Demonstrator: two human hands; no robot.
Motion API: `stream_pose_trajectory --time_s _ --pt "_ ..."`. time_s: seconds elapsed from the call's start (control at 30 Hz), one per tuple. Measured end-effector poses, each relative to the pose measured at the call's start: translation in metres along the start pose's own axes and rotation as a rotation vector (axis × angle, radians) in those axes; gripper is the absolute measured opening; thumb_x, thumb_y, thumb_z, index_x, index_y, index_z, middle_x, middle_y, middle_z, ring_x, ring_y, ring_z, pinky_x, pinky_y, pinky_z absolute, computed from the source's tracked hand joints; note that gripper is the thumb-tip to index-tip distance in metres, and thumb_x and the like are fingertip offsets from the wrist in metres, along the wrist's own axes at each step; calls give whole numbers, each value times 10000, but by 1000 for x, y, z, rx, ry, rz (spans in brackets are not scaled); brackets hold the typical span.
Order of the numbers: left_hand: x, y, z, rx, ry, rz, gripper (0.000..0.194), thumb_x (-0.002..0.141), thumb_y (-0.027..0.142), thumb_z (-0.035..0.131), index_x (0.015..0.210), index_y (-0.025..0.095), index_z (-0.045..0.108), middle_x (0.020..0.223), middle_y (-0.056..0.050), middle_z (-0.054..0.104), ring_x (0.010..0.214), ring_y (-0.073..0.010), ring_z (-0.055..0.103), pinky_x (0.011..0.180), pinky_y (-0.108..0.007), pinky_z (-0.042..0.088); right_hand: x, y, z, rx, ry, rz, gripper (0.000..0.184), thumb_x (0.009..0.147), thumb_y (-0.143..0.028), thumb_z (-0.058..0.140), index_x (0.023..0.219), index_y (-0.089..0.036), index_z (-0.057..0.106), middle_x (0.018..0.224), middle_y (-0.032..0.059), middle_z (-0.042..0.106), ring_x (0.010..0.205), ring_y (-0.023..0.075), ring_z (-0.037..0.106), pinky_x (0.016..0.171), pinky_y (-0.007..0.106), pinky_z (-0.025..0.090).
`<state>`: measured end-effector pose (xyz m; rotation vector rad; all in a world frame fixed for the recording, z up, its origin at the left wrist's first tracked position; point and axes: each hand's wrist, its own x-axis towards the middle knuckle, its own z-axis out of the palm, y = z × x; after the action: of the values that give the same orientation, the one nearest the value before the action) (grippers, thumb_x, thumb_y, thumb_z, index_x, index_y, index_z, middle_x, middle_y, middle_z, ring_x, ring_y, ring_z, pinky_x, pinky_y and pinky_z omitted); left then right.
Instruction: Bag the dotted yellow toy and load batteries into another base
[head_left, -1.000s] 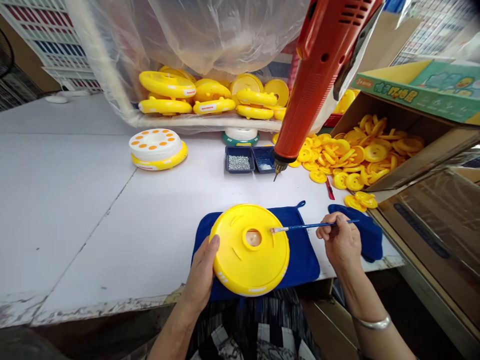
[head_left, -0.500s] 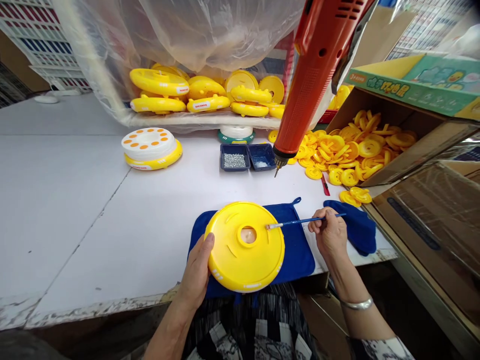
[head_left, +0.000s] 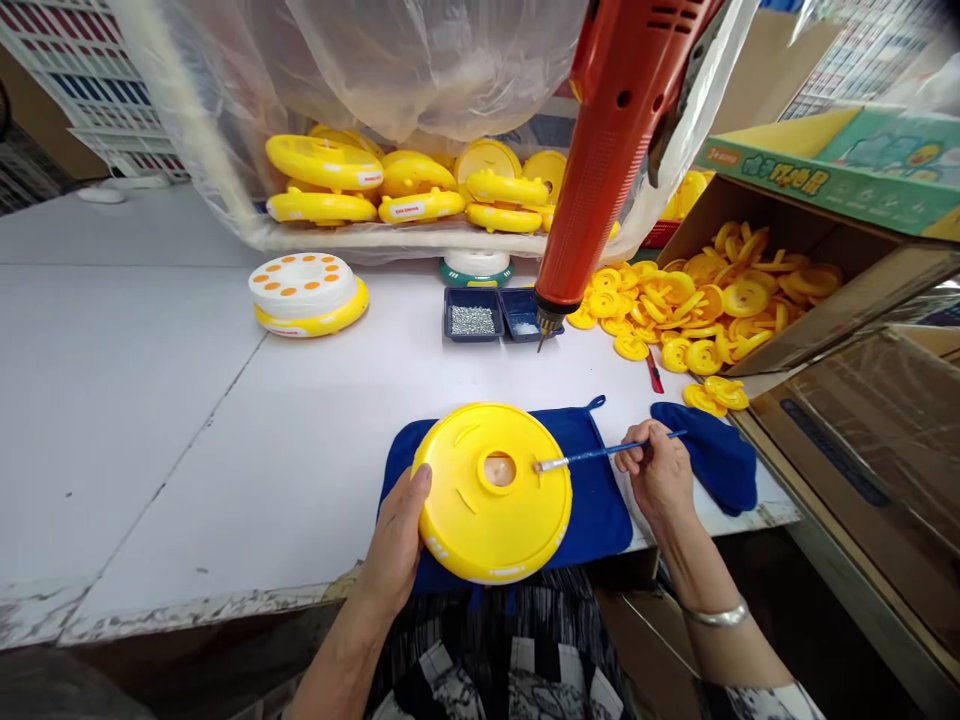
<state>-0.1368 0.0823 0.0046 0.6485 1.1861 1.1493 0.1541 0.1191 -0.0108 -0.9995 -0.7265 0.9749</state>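
Note:
My left hand [head_left: 400,540] grips the left edge of a round yellow plastic shell [head_left: 480,535], its thumb on top and its other fingers hidden underneath. The shell has a round hole in its middle and shallow curved slits around it. My right hand [head_left: 660,470] is closed around the handle of a thin blue paintbrush [head_left: 607,451]. The brush's tip lies at the right part of the shell's face, just right of the hole. Beneath the shell a blue cloth [head_left: 600,510] covers the table edge.
An orange electric screwdriver [head_left: 600,170] hangs above the table. Behind it stand a dark tray of small screws [head_left: 472,320], a white-and-yellow disc unit [head_left: 307,295] and bagged yellow shells [head_left: 326,165]. Loose yellow discs [head_left: 675,300] spill from a carton [head_left: 817,330] at right, near a blue cloth bundle [head_left: 712,455].
The brush tip has shifted slightly down on the shell's face. The hanging screwdriver sits a little farther left in view. Both hands keep their holds.

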Motion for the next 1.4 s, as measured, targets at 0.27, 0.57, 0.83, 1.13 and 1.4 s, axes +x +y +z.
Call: stream_pose_trajectory --time_s 0.27,0.57,0.83,1.13,1.4 --pt "1 -2 -1 4 -2 26 602 843 560 638 1296 163 617 1180 -95 716 1058 -271 654 853 -321 533 1 1 0 17 37 21 259 826 -373 641 668 -194 539 495 -77 464 362 54 402 404 193 396" --pt "0 -3 0 15 -22 59 561 846 564 622 1220 148 654 1166 -101 722 1051 -280 651 883 -333 509 -27 -23 6 95 -39 89 220 807 -363 678 705 -202 568 531 -66 484 405 68 434 433 205 425" --pt "-3 -5 -1 27 -41 74 544 888 544 576 1273 161 612 1155 -85 716 1001 -257 650 809 -317 505 -54 -20 51 -46 -311 -72 188 935 -280 537 778 -203 609 639 -9 580 539 129 568 539 275 467" --pt "-3 -5 -2 25 -58 66 541 896 539 566 1277 157 604 1187 -98 701 1032 -263 637 840 -320 490 -54 -21 47 -107 -308 -105 181 917 -290 558 762 -207 601 617 -14 564 519 132 547 519 274 465" --pt "-3 -4 -2 15 -50 71 570 871 568 585 1261 153 614 1177 -100 706 1013 -263 642 818 -311 492 -51 -19 49 -106 -331 -113 182 925 -279 546 767 -208 601 641 -10 572 539 133 563 510 261 445"
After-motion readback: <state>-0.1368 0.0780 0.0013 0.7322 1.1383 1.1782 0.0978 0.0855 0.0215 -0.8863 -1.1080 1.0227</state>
